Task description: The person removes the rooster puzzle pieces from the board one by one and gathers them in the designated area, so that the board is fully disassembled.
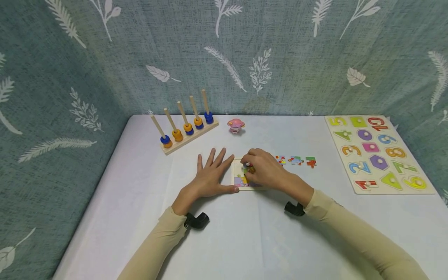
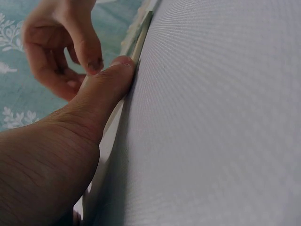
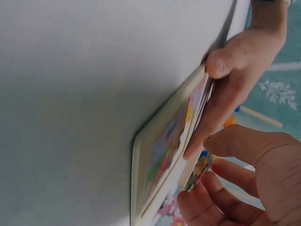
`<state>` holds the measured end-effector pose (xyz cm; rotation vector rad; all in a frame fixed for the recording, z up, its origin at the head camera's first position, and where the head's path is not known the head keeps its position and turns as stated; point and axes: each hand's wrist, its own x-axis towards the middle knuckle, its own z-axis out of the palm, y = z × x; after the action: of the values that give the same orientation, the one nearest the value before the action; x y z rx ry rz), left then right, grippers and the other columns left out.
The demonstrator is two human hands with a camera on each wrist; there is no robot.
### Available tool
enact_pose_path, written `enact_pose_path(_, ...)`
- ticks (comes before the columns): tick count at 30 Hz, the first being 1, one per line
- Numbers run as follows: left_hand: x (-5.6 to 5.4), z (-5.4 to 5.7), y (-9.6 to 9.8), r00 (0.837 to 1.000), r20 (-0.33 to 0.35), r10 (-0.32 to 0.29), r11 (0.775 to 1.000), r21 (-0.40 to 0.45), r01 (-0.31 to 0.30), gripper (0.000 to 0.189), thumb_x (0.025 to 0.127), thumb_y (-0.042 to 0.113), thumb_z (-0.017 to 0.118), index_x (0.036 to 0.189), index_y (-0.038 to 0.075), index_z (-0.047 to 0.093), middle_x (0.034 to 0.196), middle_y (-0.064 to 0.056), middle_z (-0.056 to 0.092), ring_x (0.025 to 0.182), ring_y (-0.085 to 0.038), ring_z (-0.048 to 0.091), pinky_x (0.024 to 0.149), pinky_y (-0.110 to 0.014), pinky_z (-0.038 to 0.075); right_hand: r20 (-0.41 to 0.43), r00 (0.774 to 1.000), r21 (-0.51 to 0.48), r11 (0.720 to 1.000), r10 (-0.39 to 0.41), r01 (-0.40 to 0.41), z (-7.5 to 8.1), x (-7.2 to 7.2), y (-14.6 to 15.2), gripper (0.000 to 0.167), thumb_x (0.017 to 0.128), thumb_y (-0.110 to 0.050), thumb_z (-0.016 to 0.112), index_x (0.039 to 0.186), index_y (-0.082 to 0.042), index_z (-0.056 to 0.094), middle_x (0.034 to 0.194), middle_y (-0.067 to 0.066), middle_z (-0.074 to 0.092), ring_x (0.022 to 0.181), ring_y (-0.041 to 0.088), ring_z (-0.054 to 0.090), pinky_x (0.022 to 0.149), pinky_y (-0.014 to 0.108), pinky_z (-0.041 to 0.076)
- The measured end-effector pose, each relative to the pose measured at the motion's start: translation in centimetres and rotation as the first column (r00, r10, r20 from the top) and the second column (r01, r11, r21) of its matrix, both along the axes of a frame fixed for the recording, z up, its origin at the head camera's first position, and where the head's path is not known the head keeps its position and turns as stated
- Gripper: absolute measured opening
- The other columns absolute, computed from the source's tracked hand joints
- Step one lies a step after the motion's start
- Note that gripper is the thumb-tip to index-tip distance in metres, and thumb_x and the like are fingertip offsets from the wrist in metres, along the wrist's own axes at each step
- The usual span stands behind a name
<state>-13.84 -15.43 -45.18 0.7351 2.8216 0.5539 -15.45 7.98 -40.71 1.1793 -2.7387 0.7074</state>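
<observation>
Currently, right hand pinches a piece, frame just below that grip, left hand spread wide at its left edge, likely to stop sliding.

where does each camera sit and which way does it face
Head: worn there, facing forward and down at the board; left hand, right hand and sleeves show.
Left wrist: worn there, facing along the board's edge; left hand near, right hand beyond.
Right wrist: worn there, facing the board and the piece in the right hand; left hand beyond.
Shared: both wrist views show the board and both hands.
</observation>
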Motion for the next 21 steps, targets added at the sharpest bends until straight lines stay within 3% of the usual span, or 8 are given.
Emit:
enact_pose_path(11, 0.1, 0.1, 0.0, 1.000, 0.001, 0.005, 1.000, 0.002, -0.005, 0.106, 0.080, 0.072, 0.068, 0.162, 0.024, 0.020, 0.168, -0.007, 0.001, 0.151, -0.035, -0.011, 0.109, -0.068, -0.014, -0.011, 1.000, 0.054, 0.998, 0.022, -0.021, 0.3, -0.3, 1.9, 0.023, 0.078, -0.008, 0.082, 0.098, -0.005, 0.073, 0.089, 0.004, 0.060, 0.079, 0.018, 0.051, 0.068, 0.032, 0.044)
enact_pose_path(21, 0.1, 0.2, 0.1, 1.000, 0.001, 0.004, 1.000, -0.002, -0.004, 0.106, 0.080, 0.071, 0.069, 0.162, 0.023, 0.021, 0.168, -0.008, 0.002, 0.151, -0.036, -0.011, 0.109, -0.069, -0.013, -0.011, 1.000, 0.110, 0.994, 0.011, -0.009, 0.0, 0.2, 3.5, 0.023, 0.077, -0.006, 0.081, 0.099, -0.005, 0.074, 0.089, 0.003, 0.061, 0.082, 0.019, 0.052, 0.069, 0.032, 0.046)
